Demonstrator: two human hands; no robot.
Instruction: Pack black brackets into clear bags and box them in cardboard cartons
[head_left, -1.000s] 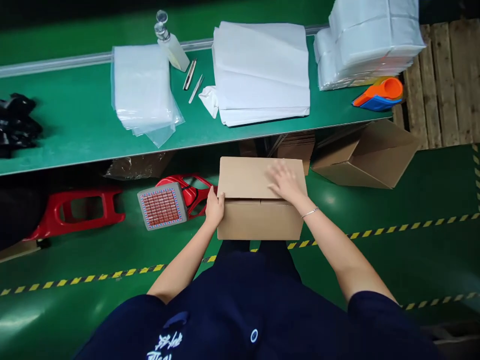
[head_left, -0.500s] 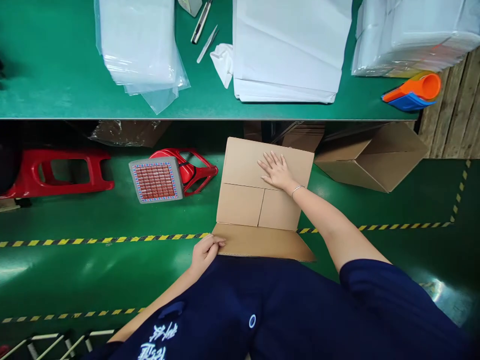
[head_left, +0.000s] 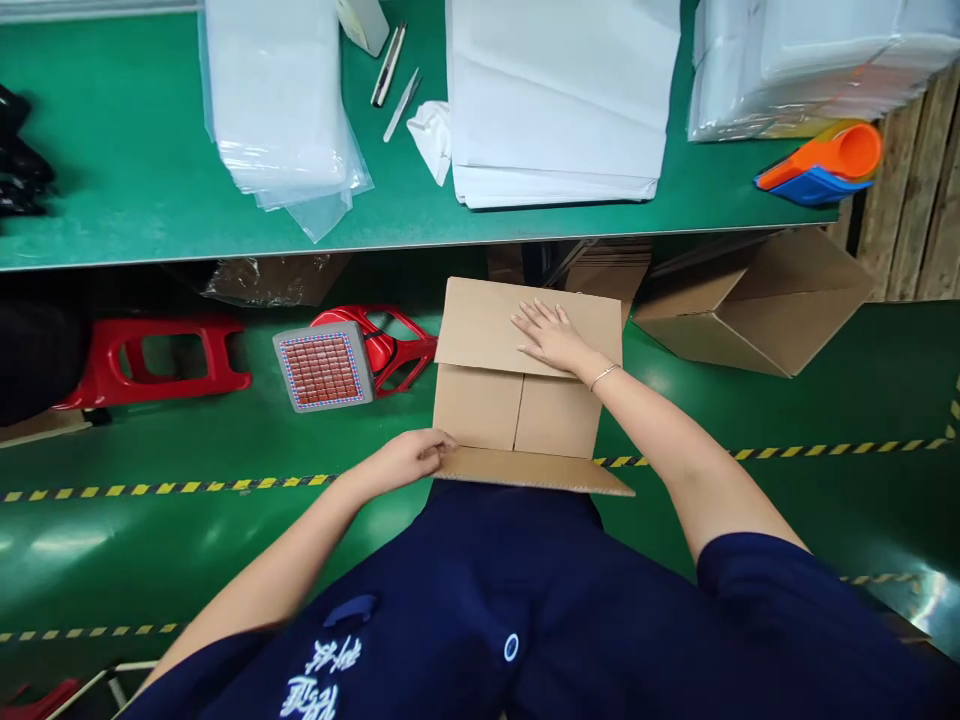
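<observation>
Box [head_left: 480, 405] — right hand [head_left: 556, 340] on far flap [head_left: 484, 325], fingers [head_left: 531, 331] wide; left hand [head_left: 411, 456] at near flap [head_left: 525, 467] — grip unclear.

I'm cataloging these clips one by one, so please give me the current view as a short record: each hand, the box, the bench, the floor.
Left hand: at the left end of the near flap
Right hand: open, palm down on the far flap
Box: near flap open toward the person, far flap over the folded-in side flaps; support hidden
Bench: clear bags, cutter, tweezers, white sheets
Floor: red stool left of the box, open carton right
</observation>
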